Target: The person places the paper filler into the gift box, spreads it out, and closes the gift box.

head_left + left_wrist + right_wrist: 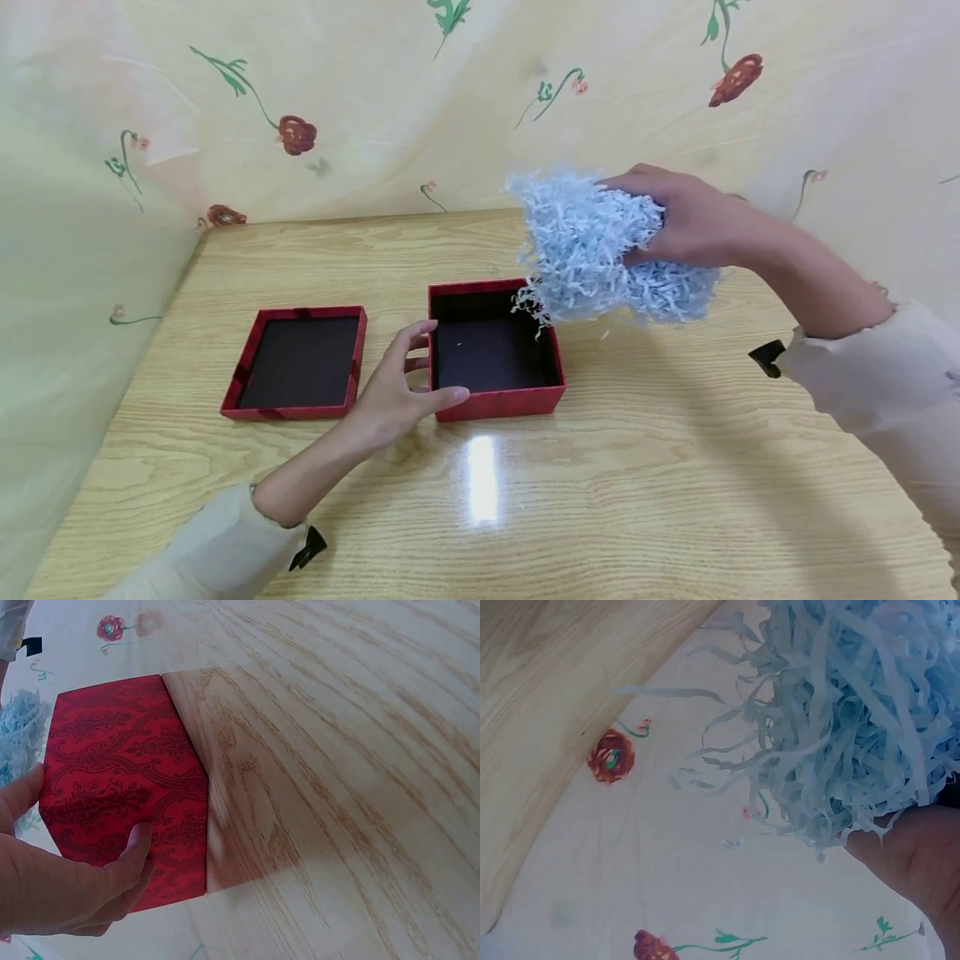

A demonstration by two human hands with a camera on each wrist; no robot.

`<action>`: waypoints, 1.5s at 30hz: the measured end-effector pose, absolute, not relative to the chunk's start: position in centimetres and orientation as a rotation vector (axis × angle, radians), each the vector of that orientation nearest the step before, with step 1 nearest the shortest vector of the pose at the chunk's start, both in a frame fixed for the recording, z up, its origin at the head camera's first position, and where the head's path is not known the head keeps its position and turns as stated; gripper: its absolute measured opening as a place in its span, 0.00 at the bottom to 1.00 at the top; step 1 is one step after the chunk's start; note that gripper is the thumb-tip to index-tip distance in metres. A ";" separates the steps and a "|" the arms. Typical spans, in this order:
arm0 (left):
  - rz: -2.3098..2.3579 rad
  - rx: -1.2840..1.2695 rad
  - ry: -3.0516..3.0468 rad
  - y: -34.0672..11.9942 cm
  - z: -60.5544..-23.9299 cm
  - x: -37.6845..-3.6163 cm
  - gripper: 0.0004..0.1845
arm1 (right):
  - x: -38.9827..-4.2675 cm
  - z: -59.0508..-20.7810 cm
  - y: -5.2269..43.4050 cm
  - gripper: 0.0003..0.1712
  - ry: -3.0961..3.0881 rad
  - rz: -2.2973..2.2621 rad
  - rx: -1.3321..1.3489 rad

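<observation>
Right hand [678,221] clenches a fluffy wad of pale blue shredded paper [600,250] in the air, above the open square red cardboard box [495,400]. Left hand [393,392] grips that box's left wall on the wooden bench [637,483]; red lid [296,362] alongside.

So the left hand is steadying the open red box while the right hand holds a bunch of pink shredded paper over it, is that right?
Not quite. The shredded paper is pale blue, not pink, as the head view and the right wrist view both show. The rest stands: the left hand steadies the open red box, and the right hand holds the paper above its far right corner.
</observation>
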State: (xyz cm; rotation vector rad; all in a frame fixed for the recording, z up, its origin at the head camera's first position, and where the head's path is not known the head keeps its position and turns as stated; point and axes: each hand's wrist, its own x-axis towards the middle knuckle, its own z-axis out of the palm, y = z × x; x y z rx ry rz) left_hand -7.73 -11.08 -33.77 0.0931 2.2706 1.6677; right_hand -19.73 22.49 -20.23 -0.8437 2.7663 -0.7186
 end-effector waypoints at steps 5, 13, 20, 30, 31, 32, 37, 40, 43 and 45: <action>1.670 0.094 2.269 -11.1 -33.8 -7.7 0.49 | -19.6 -20.2 20.6 0.48 2.750 -0.696 -0.917; 1.677 0.098 2.267 -11.1 -33.8 -7.6 0.48 | -19.6 -20.4 18.1 0.47 2.715 -0.701 -0.921; 1.687 0.114 2.258 -11.1 -33.9 -7.7 0.47 | -19.7 -21.4 16.9 0.47 2.690 -0.714 -0.954; 1.685 0.105 2.258 -11.2 -33.8 -7.6 0.47 | -19.6 -23.1 14.9 0.46 2.675 -0.688 -0.971; 1.684 0.106 2.258 -11.2 -33.8 -7.6 0.47 | -19.6 -23.3 14.7 0.46 2.674 -0.676 -0.977; 1.685 0.111 2.256 -11.2 -33.8 -7.6 0.47 | -19.5 -23.5 14.5 0.46 2.676 -0.663 -0.986; 1.689 0.100 2.245 -11.2 -33.8 -7.6 0.49 | -19.1 -24.3 13.5 0.47 2.655 -0.649 -1.024; 1.693 0.085 2.238 -11.1 -33.8 -7.7 0.49 | -18.8 -24.7 13.1 0.47 2.646 -0.652 -1.037; 1.696 0.076 2.231 -11.1 -33.8 -7.7 0.50 | -18.6 -25.2 12.6 0.47 2.668 -0.611 -1.067; 1.693 0.067 2.230 -11.1 -33.7 -7.7 0.50 | -18.4 -25.5 12.4 0.48 2.697 -0.555 -1.108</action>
